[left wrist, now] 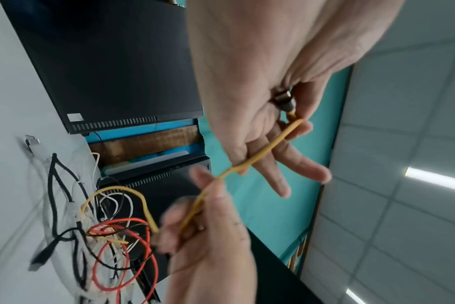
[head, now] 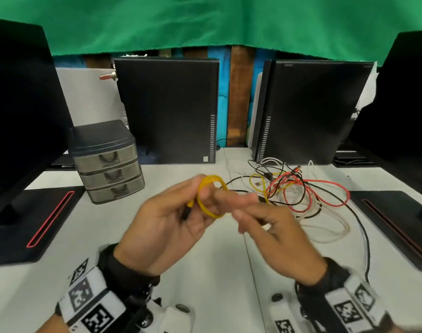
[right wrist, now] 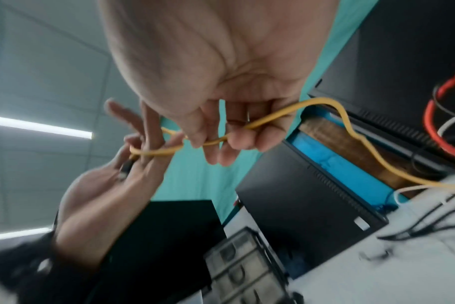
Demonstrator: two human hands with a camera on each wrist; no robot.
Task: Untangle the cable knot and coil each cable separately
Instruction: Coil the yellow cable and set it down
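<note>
A yellow cable [head: 213, 177] is looped round the fingers of my left hand [head: 202, 193], held above the table. The thumb pins its dark plug [left wrist: 283, 100] against the fingers. My right hand [head: 243, 207] pinches the same yellow cable [right wrist: 273, 117] just to the right of the loop. From there the cable trails back to a tangle [head: 296, 191] of red, black, white and yellow cables lying on the table at the right. In the left wrist view the yellow cable [left wrist: 262, 152] runs taut between my left hand [left wrist: 281, 131] and right hand [left wrist: 210, 226].
A small grey three-drawer unit [head: 107, 162] stands at the left. Two black computer towers [head: 166, 109] [head: 318, 111] line the back of the white table [head: 205, 272]. Black monitor bases [head: 34, 224] [head: 395, 219] sit on either side.
</note>
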